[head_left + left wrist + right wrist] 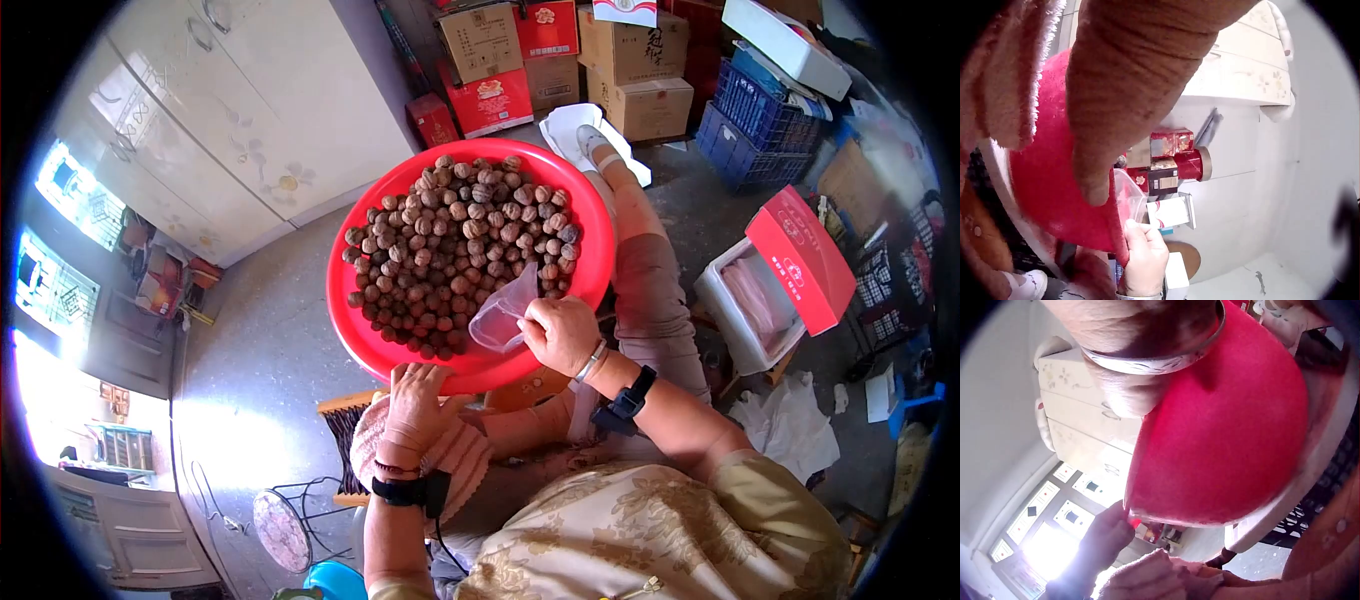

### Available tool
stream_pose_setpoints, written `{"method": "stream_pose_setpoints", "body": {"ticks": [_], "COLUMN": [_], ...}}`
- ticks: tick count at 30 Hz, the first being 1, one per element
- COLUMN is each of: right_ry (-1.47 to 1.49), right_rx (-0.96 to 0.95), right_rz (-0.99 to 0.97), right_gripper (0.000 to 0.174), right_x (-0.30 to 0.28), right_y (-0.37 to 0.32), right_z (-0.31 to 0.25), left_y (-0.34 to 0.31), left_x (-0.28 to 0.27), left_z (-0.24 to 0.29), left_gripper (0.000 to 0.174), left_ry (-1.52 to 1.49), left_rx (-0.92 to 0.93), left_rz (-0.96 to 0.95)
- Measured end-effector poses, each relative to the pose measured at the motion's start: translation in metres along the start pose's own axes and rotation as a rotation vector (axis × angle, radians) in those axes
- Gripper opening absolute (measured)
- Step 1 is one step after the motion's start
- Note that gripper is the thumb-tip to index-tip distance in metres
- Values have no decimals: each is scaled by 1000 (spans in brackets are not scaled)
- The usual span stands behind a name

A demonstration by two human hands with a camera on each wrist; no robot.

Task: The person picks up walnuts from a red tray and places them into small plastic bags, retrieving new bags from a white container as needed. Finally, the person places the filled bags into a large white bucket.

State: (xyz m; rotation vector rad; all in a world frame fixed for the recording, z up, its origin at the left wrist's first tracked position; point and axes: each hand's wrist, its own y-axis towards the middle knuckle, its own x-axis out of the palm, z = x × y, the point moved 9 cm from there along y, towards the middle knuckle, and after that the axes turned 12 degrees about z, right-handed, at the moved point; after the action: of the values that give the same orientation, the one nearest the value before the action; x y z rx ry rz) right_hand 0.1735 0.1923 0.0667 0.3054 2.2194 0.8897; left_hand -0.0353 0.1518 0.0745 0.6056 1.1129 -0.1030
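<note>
A wide red plastic basin [597, 215] holds a heap of brown walnuts [450, 250]. Over the near right part of the basin, my right hand [562, 335] grips a translucent plastic scoop [505, 308], its open end toward the nuts. No walnuts show inside the scoop. My left hand [415, 410] holds the near left rim, fingers over the edge and thumb on the outside. In the left wrist view, the scoop [1129, 194] stands above the rim in the right hand [1146, 259]. A pink striped towel [465, 465] lies under my left wrist.
Cardboard boxes [655, 105] are stacked beyond the basin. Blue crates [745, 150] stand at far right, near a white foam box [725, 325] with a red lid. White cabinets [230, 120] are at left. A round stool [282, 530] stands at lower left, a white plastic bag [795, 425] at right.
</note>
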Motion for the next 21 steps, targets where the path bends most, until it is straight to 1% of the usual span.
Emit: {"method": "stream_pose_setpoints", "body": {"ticks": [5,8,10,14,21], "right_ry": [11,15,26,37,61], "right_rx": [-3,8,8,17,22], "right_rz": [-1,-12,-20,-28,-42], "right_gripper": [18,19,20,20,20], "right_x": [-6,-10,-11,-11,-19], "right_y": [3,6,7,7,10], "right_z": [3,7,10,15,22], "left_y": [0,-1,-2,-3,-5], "left_x": [5,9,12,14,20], "left_z": [4,9,10,15,28], "left_gripper": [43,43,46,46,44], "left_ry": [-19,34,31,42,46], "left_rx": [21,-9,-38,-39,-58], "left_rz": [24,20,5,11,74]}}
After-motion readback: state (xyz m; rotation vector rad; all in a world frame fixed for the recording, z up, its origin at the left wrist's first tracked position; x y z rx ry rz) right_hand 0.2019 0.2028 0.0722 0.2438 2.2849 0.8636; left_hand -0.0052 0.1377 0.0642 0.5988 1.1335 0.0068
